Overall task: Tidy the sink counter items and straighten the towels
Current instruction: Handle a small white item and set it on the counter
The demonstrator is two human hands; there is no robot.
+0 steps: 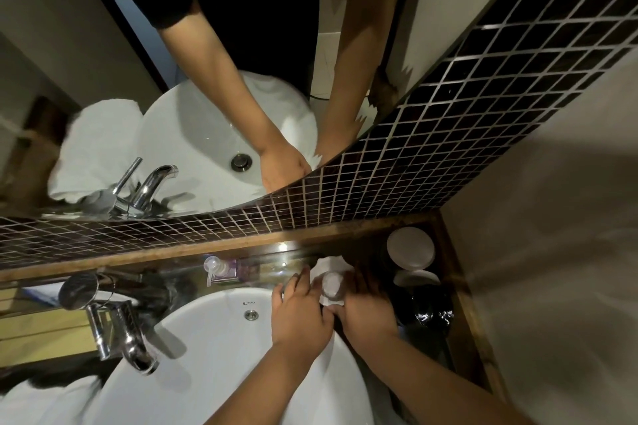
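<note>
A small clear tumbler (332, 284) with a pale top stands on a white cloth (326, 264) behind the white basin (214, 355), on the dark counter. My left hand (299, 316) rests over the basin's back rim, fingers spread, fingertips touching the cloth just left of the tumbler. My right hand (366, 314) is right of the tumbler, its blurred fingers curled beside it; whether they grip it is hidden. A rumpled white towel (45, 400) lies at the lower left beside the basin.
A clear pump bottle (221, 269) lies on the shelf behind the basin. Two white round lids (411, 248) and a black glossy bag (431, 312) fill the right corner. The chrome tap (121, 331) and shower head (77, 291) stand left. A mirror (172, 45) hangs above dark tiles.
</note>
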